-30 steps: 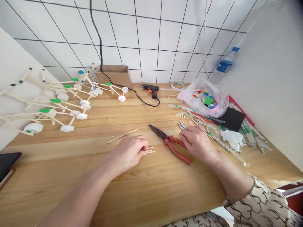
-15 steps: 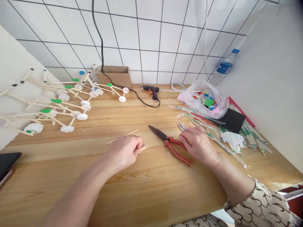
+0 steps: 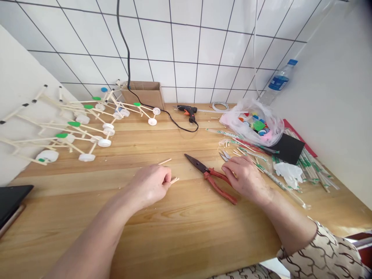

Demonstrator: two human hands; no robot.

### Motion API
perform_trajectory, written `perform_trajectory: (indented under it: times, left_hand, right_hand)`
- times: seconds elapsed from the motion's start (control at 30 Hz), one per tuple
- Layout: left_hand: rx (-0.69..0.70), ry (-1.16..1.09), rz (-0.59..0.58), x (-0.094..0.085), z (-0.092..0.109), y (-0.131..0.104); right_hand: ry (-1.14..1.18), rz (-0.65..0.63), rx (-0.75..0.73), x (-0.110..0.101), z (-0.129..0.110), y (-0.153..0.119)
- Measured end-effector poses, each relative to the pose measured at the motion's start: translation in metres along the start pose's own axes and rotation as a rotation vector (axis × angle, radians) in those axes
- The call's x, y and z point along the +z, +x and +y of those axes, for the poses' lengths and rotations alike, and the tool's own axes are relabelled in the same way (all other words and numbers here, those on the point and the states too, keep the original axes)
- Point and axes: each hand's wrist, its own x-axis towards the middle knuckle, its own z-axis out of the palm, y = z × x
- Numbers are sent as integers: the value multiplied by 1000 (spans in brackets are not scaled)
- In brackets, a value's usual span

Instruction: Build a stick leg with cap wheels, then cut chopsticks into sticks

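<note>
The left hand (image 3: 151, 184) pinched short sticks (image 3: 174, 180) mid-table, another stick (image 3: 165, 161) lying just beyond. The right hand (image 3: 245, 177) curled beside the pliers (image 3: 207, 173), open blades (image 3: 224, 156) by its fingers; its grip could not be made out. The glue gun (image 3: 188, 111) lay near the table's (image 3: 174, 236) far edge.

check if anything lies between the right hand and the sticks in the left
Yes: the red-handled pliers lie on the table between the right hand and the sticks in the left hand, handles nearest the right hand. Nothing else visible stands there.
</note>
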Motion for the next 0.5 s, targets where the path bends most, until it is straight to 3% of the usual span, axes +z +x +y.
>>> perform_trajectory:
  times: [0.17, 0.33, 0.5]
  left_hand:
    - [-18, -162, 86, -5, -2, -3]
    - [-9, -583, 166, -10, 3, -3]
    - [114, -903, 105, -7, 21, -7]
  right_hand:
    - [10, 22, -11, -2, -1, 0]
    - [75, 72, -26, -3, -3, 0]
    - [359, 85, -28, -10, -17, -5]
